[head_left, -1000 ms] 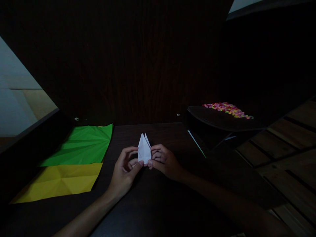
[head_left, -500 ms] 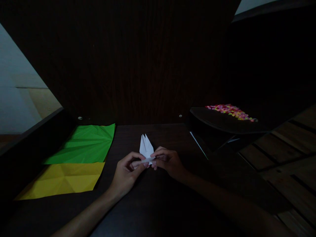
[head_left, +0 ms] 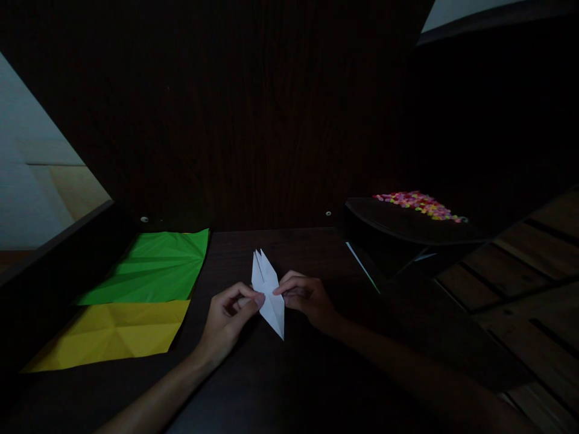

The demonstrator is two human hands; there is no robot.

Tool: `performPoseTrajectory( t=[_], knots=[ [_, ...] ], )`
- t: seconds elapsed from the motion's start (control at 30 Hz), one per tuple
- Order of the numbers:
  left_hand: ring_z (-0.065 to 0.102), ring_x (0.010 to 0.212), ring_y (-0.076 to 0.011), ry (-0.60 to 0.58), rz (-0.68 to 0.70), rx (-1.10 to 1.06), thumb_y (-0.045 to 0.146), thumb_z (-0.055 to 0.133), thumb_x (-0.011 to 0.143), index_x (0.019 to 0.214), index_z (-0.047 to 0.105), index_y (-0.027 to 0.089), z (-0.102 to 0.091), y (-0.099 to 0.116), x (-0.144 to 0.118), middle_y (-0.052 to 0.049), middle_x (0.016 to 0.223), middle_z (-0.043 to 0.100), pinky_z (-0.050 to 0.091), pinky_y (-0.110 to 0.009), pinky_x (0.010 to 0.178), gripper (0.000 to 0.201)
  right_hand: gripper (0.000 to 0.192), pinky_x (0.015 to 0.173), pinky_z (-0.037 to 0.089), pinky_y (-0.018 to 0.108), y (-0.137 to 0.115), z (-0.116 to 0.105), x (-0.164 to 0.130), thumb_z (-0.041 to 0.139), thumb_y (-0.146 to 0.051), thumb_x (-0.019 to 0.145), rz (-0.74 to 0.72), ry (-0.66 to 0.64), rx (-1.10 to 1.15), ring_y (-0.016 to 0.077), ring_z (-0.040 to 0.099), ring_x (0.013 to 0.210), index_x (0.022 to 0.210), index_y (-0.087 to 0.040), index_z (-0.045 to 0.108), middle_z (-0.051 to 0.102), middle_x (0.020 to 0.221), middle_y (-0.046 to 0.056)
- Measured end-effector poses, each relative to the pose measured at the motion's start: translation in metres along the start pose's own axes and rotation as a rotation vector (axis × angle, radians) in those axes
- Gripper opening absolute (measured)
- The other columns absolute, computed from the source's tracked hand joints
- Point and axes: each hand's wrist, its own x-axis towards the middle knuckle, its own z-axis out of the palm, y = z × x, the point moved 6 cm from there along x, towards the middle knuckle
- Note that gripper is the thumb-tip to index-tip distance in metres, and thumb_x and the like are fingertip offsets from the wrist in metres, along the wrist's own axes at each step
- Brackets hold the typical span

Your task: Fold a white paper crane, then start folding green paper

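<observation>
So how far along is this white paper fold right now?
Well along: the white paper is already a narrow creased diamond with two points at its far end. The left hand and right hand pinch its middle. The finished shape cannot be told. The green sheet and yellow sheet lie flat, creased only.

Both hands pinch a white folded paper (head_left: 268,295) (diamond-shaped)

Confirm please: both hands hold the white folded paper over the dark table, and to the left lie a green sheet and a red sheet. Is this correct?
Not quite. The head view shows the left hand and the right hand pinching the white folded paper over the dark table, and a green sheet on the left, but the sheet next to it is a yellow sheet, not red.
</observation>
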Motion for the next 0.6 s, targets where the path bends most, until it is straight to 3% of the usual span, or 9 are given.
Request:
performPoseTrajectory(
  t=[0.17, 0.27, 0.47, 0.6],
  knots=[
    [0.059, 0.058, -0.0118, -0.009, -0.024, -0.023, 0.03, 0.078, 0.072, 0.075, 0.065, 0.015, 0.007, -0.004, 0.002, 0.001, 0.064, 0.064, 0.044, -0.02, 0.054, 0.02, 0.012, 0.063, 0.041, 0.028, -0.008, 0.001, -0.001, 0.064, -0.028, 0.078, -0.059, -0.034, -0.012, 0.0158, 0.055, 0.073, 0.071, -0.019, 0.07, 0.058, 0.08, 0.003],
    [0.058, 0.057, -0.0105, 0.003, 0.008, -0.021, 0.028, 0.079, 0.071, 0.072, 0.062, 0.015, 0.008, -0.003, 0.003, 0.002, 0.064, 0.062, 0.044, -0.019, 0.054, 0.021, 0.019, 0.06, 0.04, 0.026, -0.006, 0.001, -0.001, 0.067, -0.027, 0.077, -0.055, 0.036, -0.068, 0.0136, 0.053, 0.068, 0.062, -0.018, 0.06, 0.056, 0.075, 0.001],
    [0.055, 0.054, -0.0074, -0.003, 0.038, -0.06, 0.024, 0.079, 0.07, 0.068, 0.054, 0.016, 0.007, -0.002, 0.004, 0.006, 0.059, 0.058, 0.043, -0.016, 0.052, 0.026, 0.023, 0.057, 0.044, 0.023, 0.005, 0.002, -0.002, 0.074, -0.026, 0.069, 0.066, 0.167, -0.075, 0.0119, 0.056, 0.065, 0.073, -0.02, 0.052, 0.057, 0.072, -0.002],
    [0.055, 0.052, -0.007, -0.053, -0.017, -0.102, 0.025, 0.081, 0.068, 0.065, 0.05, 0.016, 0.009, -0.004, 0.006, 0.006, 0.056, 0.058, 0.041, -0.015, 0.049, 0.032, 0.024, 0.055, 0.045, 0.021, 0.001, 0.003, -0.002, 0.074, -0.024, 0.069, 0.063, 0.141, -0.076, 0.0108, 0.055, 0.061, 0.074, -0.02, 0.051, 0.055, 0.068, -0.003]
  ],
)
